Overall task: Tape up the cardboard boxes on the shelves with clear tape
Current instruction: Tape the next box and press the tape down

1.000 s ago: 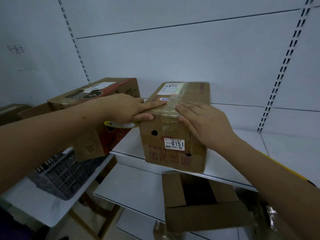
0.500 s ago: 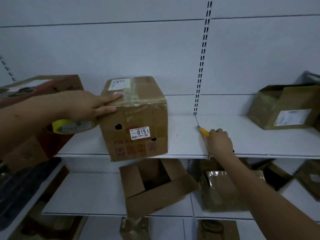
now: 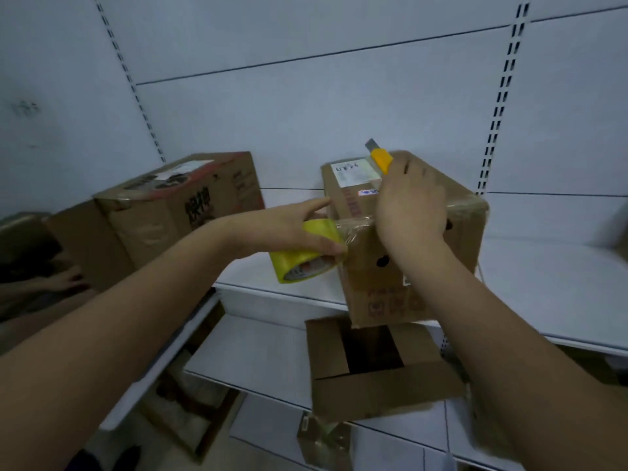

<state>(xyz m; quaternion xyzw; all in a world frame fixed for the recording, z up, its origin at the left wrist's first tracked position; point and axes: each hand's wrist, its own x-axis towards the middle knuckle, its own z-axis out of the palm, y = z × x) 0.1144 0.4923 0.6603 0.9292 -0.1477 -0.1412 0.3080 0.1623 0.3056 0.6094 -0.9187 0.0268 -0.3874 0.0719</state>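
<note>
The cardboard box [image 3: 401, 239] is sitting at the front edge of the upper white shelf [image 3: 543, 280], its long axis running away from me toward the back wall [image 3: 306, 130], with one short end facing me. That end is overhanging the shelf lip slightly. The box is plain brown, carrying a white label [image 3: 353, 171] on top near the far end, red printing low on the near face and a dark round hole [image 3: 382, 261] in that face. A band of clear tape [image 3: 356, 224] is lying glossy along the near top edge and stretching left to the tape roll [image 3: 306, 253].

My left hand [image 3: 292, 229] is gripping that yellow roll just beside the box's left near corner, thumb curled round the roll's rim, forefinger reaching out straight to touch the box's left top edge. The roll is standing tilted, its open core facing down toward me.

My right hand [image 3: 411, 205] is resting on top of the box at the near edge, fingers curled round a yellow box cutter [image 3: 379, 158]. The cutter is pointing away from me and up to the left, grey blade tip showing above the label.

A second, larger box [image 3: 176, 205] is standing to the left on the same shelf, well apart. An open box [image 3: 377, 372] is lying on the lower shelf [image 3: 251, 362] directly beneath.
</note>
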